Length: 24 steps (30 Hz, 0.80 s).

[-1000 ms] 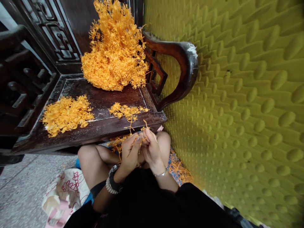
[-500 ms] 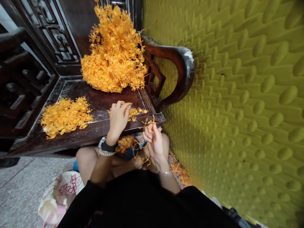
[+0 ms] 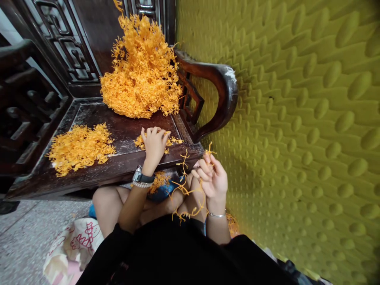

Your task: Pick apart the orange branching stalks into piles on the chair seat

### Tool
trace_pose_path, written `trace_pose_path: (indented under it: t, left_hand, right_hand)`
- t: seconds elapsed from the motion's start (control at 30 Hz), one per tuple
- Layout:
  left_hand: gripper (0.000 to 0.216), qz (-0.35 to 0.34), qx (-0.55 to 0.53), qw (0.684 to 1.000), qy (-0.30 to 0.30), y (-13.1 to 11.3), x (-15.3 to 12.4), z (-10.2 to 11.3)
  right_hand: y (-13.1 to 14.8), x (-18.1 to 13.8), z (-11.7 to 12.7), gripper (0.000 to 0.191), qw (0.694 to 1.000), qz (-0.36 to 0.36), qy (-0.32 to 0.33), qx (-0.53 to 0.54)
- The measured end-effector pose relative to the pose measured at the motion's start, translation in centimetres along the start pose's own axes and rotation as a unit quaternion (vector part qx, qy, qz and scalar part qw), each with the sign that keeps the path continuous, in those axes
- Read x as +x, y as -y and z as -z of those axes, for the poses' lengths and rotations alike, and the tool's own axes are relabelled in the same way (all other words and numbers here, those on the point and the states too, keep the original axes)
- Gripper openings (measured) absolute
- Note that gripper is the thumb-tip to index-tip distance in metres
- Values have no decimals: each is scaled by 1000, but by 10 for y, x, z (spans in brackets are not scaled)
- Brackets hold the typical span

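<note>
My left hand (image 3: 154, 145) rests with curled fingers on a small heap of orange plastic sprigs (image 3: 172, 141) at the front of the dark wooden chair seat (image 3: 124, 130). My right hand (image 3: 211, 176) is raised in front of the seat's right corner, fingers pinched on a dangling string of orange sprigs (image 3: 187, 194) that hangs down over my knees. A big tangled pile of orange sprigs (image 3: 141, 71) fills the back of the seat. A flatter pile of orange pieces (image 3: 79, 147) lies at the left front.
The chair's curved armrest (image 3: 221, 91) stands right of the seat, against a yellow-green padded wall (image 3: 297, 118). A printed cloth bag (image 3: 80, 245) lies on the speckled floor at lower left. More orange pieces (image 3: 158, 180) lie under the seat near my knees.
My left hand left my right hand and reached up onto the small heap on the seat. My right hand moved right and outward, and the string it holds now hangs longer.
</note>
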<state>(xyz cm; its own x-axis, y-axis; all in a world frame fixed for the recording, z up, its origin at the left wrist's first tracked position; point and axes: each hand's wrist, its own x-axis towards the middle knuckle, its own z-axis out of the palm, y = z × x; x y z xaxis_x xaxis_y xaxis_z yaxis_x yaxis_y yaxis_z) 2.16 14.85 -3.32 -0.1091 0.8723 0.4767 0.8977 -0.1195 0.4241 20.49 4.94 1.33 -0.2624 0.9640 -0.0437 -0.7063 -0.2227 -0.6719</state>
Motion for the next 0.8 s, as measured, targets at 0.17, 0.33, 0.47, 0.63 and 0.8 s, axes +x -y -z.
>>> trace_pose_path:
  t: [0.17, 0.33, 0.47, 0.63, 0.8]
  left_hand:
    - [37, -3, 17, 1000, 21, -2, -2, -6]
    - [36, -16, -17, 1000, 11, -3, -4, -6]
    - [38, -42, -56, 997, -10, -2, -5, 0]
    - [33, -80, -108, 987, -85, 19, -21, 25]
    - [25, -98, -117, 978, -143, 48, -48, 53]
  right_hand:
    - [15, -8, 9, 31, 999, 31, -4, 9]
    - [15, -12, 20, 32, 995, 50, 86, 3]
    - [8, -13, 40, 34, 967, 32, 252, -26]
    - [-17, 8, 51, 32, 809, -71, 502, -298]
    - [-82, 27, 33, 9, 606, -91, 431, -662]
